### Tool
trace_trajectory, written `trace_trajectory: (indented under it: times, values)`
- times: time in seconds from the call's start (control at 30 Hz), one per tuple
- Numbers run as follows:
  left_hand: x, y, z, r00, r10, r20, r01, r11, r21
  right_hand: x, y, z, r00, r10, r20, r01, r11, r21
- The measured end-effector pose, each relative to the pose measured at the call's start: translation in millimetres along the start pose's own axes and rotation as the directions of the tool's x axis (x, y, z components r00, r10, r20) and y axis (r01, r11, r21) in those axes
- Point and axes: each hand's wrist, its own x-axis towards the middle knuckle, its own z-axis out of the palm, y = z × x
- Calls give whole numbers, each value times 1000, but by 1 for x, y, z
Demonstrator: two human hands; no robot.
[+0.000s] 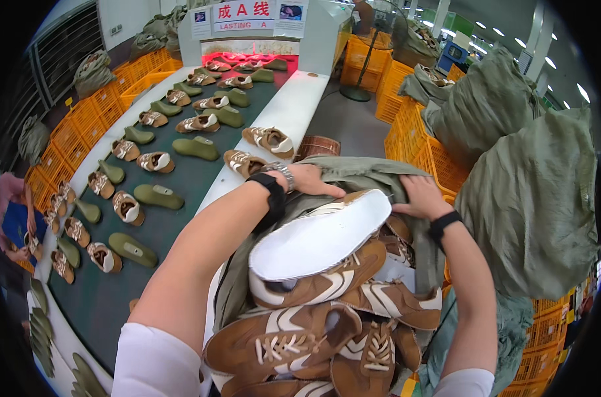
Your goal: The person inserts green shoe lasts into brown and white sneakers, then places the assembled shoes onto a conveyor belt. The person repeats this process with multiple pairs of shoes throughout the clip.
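Brown suede shoe uppers with cream stripes and laces (313, 331) lie heaped closest to the lens, spilling from an open grey-green woven sack (373, 173). One upper sits upturned on top of the heap, its flat white insole board (320, 238) facing up. Both bare forearms reach over the heap to the sack's far rim. The left hand (310, 180), with a black band and a metal watch at the wrist, lies palm down on the cloth with fingers together, pressing the rim; whether it pinches the fabric I cannot tell. The right hand (421, 197), also in a black wristband, curls its fingers closed on a fold of the sack's edge. To the left runs a dark green conveyor belt (181, 178) carrying rows of matching shoes and green lasts. Filled sacks (525, 192) rest on orange plastic crates (432, 159) to the right.
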Motion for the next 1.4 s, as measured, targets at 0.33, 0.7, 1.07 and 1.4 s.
trace_trajectory:
  times: [0.33, 0.7, 1.07, 1.4]
  values:
    - [18, -74, 14, 999, -38, 3, 36, 923, -382, 94, -22, 108, 953, -71, 294, -197, 590, 783]
    - [8, -63, 9, 983, 183, 11, -160, 885, -438, 156, -73, 83, 970, -84, 230, -154, 520, 840]
    - [12, -97, 44, 975, 179, 134, 47, 419, -907, 152, -108, 67, 893, -356, 274, -103, 431, 896]
    - [10, -62, 28, 784, 497, -372, -552, 832, -51, 158, -74, 34, 982, -183, 46, 65, 555, 829]
